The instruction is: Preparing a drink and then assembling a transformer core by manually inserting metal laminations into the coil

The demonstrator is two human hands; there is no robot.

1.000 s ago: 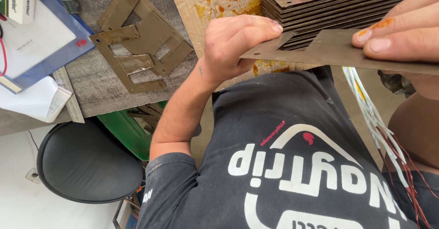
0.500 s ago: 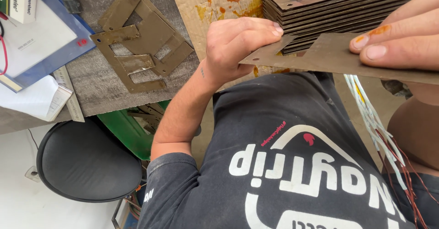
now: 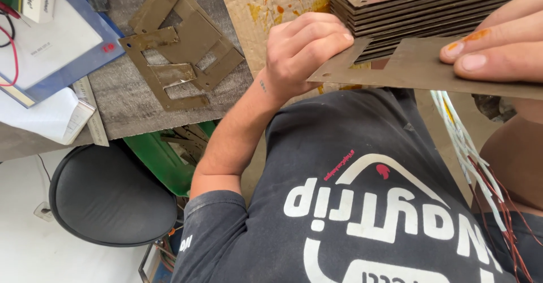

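Bench (image 3: 130, 107): grey top, loose flat metal pieces (image 3: 181, 51) lying on it.
Stack of plates (image 3: 418, 11): dark thin sheets, just behind the held plate.
Metal plate (image 3: 418, 68): flat, held level between both hands.
Left hand (image 3: 302, 48): closed on the plate's left edge.
Right hand (image 3: 498, 45): fingers pinching the plate's right end.

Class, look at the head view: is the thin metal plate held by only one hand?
No: the left hand grips one end of the thin metal plate and the right hand pinches the other.

Edges and overlaps hide much

The right hand (image 3: 498, 48) runs off the right edge, only fingers showing; its grip under the thin brown metal plate (image 3: 430, 71) is hidden. The stack of brown metal sheets (image 3: 418, 11) is cut off above, its lower front covered by the plate.
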